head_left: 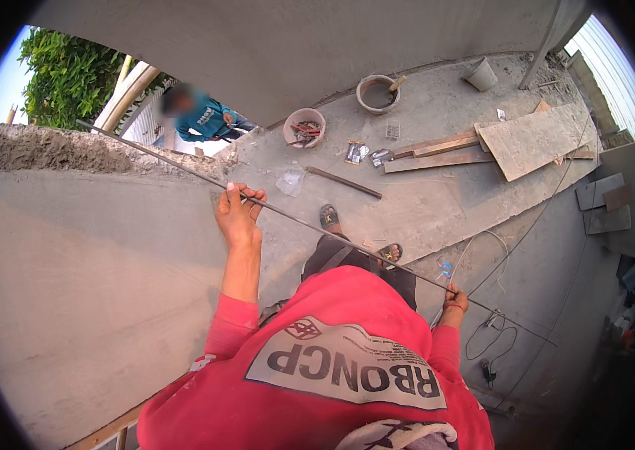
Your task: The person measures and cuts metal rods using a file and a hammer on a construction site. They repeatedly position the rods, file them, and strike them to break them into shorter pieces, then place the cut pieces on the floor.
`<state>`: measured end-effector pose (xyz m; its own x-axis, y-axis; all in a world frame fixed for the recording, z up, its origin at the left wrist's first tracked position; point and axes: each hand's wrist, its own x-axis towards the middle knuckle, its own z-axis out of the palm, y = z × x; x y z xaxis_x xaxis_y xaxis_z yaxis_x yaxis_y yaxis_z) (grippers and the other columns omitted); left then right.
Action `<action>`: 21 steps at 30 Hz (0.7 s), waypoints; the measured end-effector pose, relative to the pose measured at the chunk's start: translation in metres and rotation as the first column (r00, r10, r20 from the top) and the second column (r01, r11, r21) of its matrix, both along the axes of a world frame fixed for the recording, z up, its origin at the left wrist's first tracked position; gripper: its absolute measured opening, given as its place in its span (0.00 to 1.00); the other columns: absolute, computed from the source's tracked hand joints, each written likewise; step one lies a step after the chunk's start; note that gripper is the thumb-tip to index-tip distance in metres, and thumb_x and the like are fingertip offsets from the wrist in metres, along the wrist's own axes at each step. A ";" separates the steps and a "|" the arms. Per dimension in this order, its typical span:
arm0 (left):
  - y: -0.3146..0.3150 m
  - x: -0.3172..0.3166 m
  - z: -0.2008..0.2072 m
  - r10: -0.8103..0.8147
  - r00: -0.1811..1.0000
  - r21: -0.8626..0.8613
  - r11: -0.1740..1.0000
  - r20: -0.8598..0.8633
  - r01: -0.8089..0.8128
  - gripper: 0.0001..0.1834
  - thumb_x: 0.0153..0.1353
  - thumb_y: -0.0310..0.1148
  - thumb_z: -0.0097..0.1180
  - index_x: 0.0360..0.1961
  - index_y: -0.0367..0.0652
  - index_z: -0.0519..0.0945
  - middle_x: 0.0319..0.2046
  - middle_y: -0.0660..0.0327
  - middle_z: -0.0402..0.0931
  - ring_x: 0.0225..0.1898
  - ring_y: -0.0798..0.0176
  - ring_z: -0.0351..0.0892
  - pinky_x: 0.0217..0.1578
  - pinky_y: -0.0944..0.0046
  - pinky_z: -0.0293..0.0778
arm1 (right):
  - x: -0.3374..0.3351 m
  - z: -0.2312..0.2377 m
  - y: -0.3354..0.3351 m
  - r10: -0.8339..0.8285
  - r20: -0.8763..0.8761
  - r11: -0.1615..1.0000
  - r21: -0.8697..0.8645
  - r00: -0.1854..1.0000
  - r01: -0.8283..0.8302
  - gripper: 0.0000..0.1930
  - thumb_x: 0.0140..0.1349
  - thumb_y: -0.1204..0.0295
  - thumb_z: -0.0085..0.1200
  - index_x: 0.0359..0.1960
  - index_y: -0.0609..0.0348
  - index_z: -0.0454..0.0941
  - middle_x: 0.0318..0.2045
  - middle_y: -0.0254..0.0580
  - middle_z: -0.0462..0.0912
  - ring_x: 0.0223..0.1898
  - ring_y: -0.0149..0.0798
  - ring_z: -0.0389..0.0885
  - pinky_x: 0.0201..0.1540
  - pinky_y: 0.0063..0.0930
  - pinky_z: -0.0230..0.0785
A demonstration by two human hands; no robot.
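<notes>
A long, thin steel rod runs slantwise in front of my body, from above the broken wall top at the upper left down to the lower right. My left hand pinches it between thumb and fingers, well along toward its far left end. Farther down, at my right side, my right hand is closed around the rod, whose end reaches past that hand. Both arms are in red sleeves. Below the rod's middle, my sandalled feet stand on the concrete.
Ahead stand a pail of tools, a bucket of grey mix and a grey bucket. Wooden planks and a broad board lie right. A rough wall rises left; beyond it is a person. A cord lies low right.
</notes>
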<state>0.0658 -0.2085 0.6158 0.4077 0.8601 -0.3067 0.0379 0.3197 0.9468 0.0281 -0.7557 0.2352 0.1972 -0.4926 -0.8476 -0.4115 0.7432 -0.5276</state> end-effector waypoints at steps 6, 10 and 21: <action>0.003 0.005 -0.009 0.022 1.000 -0.015 1.000 0.000 -0.022 0.16 0.75 0.41 0.48 0.36 0.39 0.74 0.27 0.60 0.74 0.29 0.61 0.82 0.35 0.60 0.82 | -0.007 -0.002 -0.014 0.203 -0.017 0.979 0.042 0.979 -0.202 0.23 0.74 0.70 0.37 0.63 0.75 0.55 0.50 0.67 0.79 0.46 0.56 0.84 0.49 0.46 0.83; 0.005 0.007 -0.016 0.026 1.000 -0.022 0.999 -0.016 -0.027 0.16 0.75 0.41 0.48 0.36 0.39 0.74 0.26 0.61 0.74 0.28 0.61 0.83 0.33 0.62 0.82 | 0.003 0.014 -0.011 0.251 -0.109 0.968 0.058 0.962 -0.246 0.21 0.71 0.69 0.42 0.60 0.73 0.61 0.48 0.61 0.79 0.44 0.57 0.85 0.41 0.49 0.82; 0.006 0.008 -0.034 0.067 0.998 -0.006 0.998 0.005 -0.067 0.16 0.74 0.39 0.49 0.35 0.36 0.76 0.26 0.58 0.75 0.27 0.58 0.83 0.30 0.60 0.82 | 0.069 0.089 0.071 0.700 -0.710 -0.403 -0.478 0.073 -0.781 0.20 0.60 0.63 0.59 0.47 0.67 0.81 0.39 0.65 0.85 0.41 0.57 0.86 0.44 0.45 0.77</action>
